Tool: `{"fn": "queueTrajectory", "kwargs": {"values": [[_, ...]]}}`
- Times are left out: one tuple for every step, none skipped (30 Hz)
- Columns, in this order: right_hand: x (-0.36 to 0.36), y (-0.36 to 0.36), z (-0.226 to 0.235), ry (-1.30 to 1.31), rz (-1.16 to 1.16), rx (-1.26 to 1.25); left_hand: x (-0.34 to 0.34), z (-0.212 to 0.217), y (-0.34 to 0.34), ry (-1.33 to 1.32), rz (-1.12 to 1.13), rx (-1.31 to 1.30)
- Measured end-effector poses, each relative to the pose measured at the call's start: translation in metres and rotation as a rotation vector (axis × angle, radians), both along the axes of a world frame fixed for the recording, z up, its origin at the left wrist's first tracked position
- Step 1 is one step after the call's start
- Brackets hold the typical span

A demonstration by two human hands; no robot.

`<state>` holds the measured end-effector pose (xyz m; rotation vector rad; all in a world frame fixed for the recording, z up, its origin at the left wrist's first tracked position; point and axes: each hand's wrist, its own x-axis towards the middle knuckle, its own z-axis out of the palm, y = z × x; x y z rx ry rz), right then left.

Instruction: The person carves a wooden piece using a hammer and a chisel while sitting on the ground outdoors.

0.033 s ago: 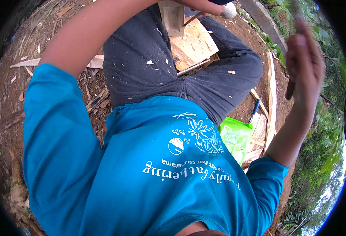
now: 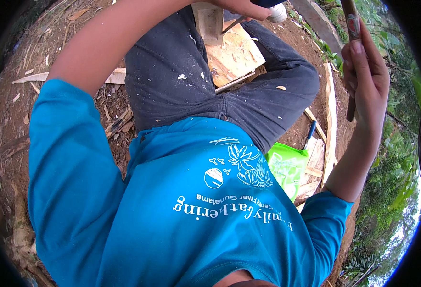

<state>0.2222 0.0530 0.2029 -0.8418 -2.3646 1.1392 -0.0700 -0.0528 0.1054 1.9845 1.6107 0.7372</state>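
Observation:
At the top edge, my left hand (image 2: 241, 6) is closed on a chisel (image 2: 234, 24) with a dark blue handle and a white end cap; the picture edge cuts off part of the hand. The chisel's thin metal shank slants down to a pale wooden piece (image 2: 209, 25) with a hollowed face, between my legs. My right hand (image 2: 367, 71), raised at the right, is wrapped round a dark tool handle (image 2: 352, 24) with a small label. This tool's upper end lies outside the picture, so its kind is hidden.
Under the wooden piece lies a flat wooden board (image 2: 236, 55) with shavings. A bright green bag (image 2: 287, 167) and a blue-handled tool (image 2: 312, 130) lie by my right knee. Long wood strips (image 2: 331, 110) rest on the dirt. Green plants (image 2: 387, 167) grow at the right.
My right hand has shifted slightly left, and the handle in it has tilted left at its upper end. My left hand and the chisel have barely moved.

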Motion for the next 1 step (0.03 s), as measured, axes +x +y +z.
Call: {"fn": "queueTrajectory", "kwargs": {"values": [[0.0005, -0.0014, -0.0046, 0.007, 0.019, -0.012, 0.0027, 0.0041, -0.0047, 0.074, 0.018, 0.024]]}}
